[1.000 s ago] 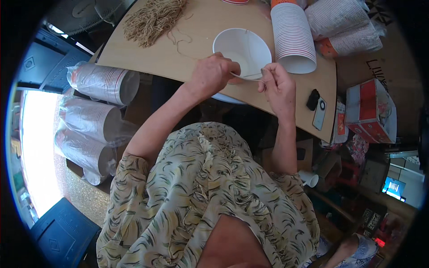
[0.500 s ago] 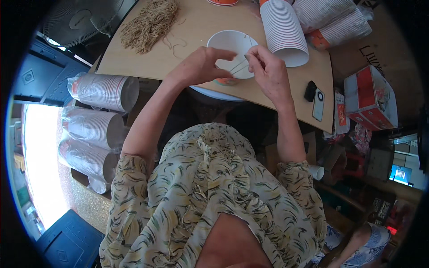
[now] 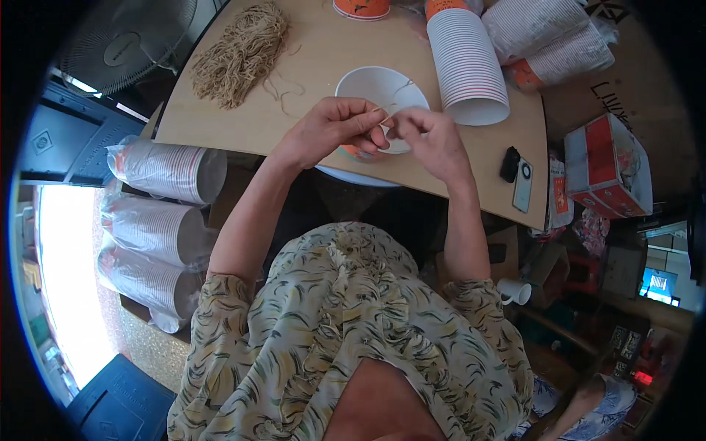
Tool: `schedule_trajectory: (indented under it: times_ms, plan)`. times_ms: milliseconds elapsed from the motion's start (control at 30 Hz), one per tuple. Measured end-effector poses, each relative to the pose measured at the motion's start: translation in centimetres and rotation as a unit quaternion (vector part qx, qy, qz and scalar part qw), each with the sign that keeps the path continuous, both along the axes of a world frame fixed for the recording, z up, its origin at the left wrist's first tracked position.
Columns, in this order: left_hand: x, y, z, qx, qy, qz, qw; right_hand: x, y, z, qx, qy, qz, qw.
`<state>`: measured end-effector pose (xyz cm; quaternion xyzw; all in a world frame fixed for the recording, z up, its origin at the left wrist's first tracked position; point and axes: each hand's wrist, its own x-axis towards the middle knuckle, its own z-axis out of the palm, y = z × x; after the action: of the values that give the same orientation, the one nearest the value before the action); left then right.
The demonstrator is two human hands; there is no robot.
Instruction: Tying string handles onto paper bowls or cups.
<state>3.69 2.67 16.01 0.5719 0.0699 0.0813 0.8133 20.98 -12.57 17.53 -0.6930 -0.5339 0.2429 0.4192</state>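
Note:
A thin tan string is caught between my hands, over a white paper bucket with an orange outside, near the table's front edge. My left hand is closed, its thumb and forefinger pinching the string. Close against those fingertips, my right hand is closed on the string too, its fingers slightly blurred. Another short strand shows at the bucket's far right rim. Left of the bucket lies a loose bundle of tan strings, with a few strands trailing toward the bucket.
A nested stack of paper buckets lies on its side at right, with plastic-wrapped stacks beyond. Another orange bucket stands at the far edge. A phone and a small black case lie at the right edge. More wrapped stacks are at left.
My hands have come together; the string stretched between them before is now gathered at the fingertips. My left fingers have gone from spread to pinching. The whole view has shifted slightly.

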Motion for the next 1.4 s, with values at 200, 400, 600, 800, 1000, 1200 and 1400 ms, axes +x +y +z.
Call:
schedule_trajectory:
  times_ms: [200, 400, 600, 800, 1000, 1200, 1400]
  plan:
    - [0.3, 0.5, 0.8, 0.034, 0.035, 0.048, 0.998, -1.7, 1.4, -0.4, 0.043, 0.045, -0.004, 0.998]
    - [0.5, 1.0, 0.3, 0.017, 0.053, 0.032, 0.998, -1.2, 1.9, 0.0, 0.168, 0.061, -0.006, 0.984]
    - [1.3, 0.9, 0.5, 0.056, 0.06, 0.008, 0.997, -0.3, 0.8, 3.0, 0.084, -0.047, 0.0, 0.995]
    - [1.7, 0.4, 0.7, 0.115, 0.052, -0.001, 0.992, 0.1, 0.3, 2.0, 0.074, -0.038, -0.03, 0.996]
    - [0.6, -0.1, 1.1, 0.03, 0.035, 0.017, 0.999, -0.1, 0.1, 1.8, 0.075, 0.006, -0.04, 0.996]
    - [0.6, -0.3, 0.4, 0.063, 0.025, 0.029, 0.997, -0.1, -0.4, 1.5, 0.084, 0.035, -0.093, 0.992]
    - [0.7, 0.2, -0.2, 0.086, 0.044, 0.046, 0.994, 0.0, 0.0, 1.0, 0.169, 0.003, -0.022, 0.985]
